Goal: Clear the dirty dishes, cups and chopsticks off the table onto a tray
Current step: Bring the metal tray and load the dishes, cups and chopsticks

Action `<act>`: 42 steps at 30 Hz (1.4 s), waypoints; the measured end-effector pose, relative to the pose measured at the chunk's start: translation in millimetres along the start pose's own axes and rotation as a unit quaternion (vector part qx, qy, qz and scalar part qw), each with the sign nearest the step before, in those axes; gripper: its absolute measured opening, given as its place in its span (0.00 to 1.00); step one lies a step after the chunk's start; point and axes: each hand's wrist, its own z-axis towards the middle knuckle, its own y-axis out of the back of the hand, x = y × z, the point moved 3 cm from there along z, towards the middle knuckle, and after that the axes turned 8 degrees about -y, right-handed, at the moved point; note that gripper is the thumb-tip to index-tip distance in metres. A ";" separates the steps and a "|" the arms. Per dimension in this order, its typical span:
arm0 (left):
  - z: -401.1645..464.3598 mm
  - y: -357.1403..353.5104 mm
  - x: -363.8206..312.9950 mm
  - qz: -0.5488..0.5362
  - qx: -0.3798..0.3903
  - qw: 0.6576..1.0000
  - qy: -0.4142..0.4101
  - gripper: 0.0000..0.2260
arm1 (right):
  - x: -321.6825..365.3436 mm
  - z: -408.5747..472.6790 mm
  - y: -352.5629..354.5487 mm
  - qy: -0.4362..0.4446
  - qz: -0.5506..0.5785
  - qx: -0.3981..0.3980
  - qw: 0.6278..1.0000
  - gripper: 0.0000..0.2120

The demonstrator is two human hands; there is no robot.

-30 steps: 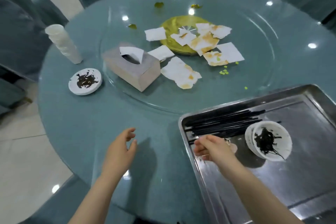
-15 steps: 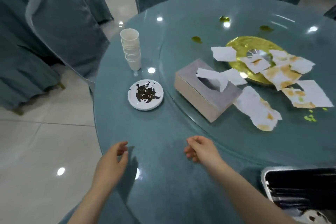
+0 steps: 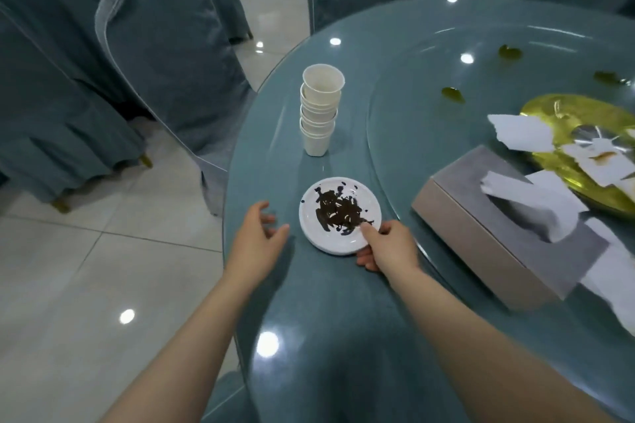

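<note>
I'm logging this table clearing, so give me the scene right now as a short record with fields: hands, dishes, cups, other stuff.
right hand: right hand pinches the near rim of the small white plate, thumb on top
left hand: left hand open, beside the plate, not touching it
plate contents: dark leafy scraps
cups: stack of white cups upright, beyond the plate
other: tissue box and soiled napkins to the right
tray: not in view

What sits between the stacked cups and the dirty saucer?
Nothing: in the head view, only bare table separates the cup stack from the saucer.
</note>
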 end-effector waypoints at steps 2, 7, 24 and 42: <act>41.9 -6.0 -10.3 -0.080 -0.024 0.996 0.014 0.29 | -3.9 1.5 -0.5 0.003 0.013 -0.003 1.000 0.09; 134.0 -32.2 -48.0 -0.141 -0.006 0.990 -0.026 0.44 | -6.7 5.2 -0.8 0.002 0.027 -0.011 1.000 0.09; 124.2 19.2 -41.6 -0.134 -0.005 0.976 -0.169 0.21 | -9.3 12.3 -0.6 0.022 0.023 0.011 0.999 0.09; -86.3 -1.7 -119.2 -0.052 0.064 0.984 -0.161 0.24 | -105.9 -130.4 147.7 -0.027 0.100 0.033 0.994 0.09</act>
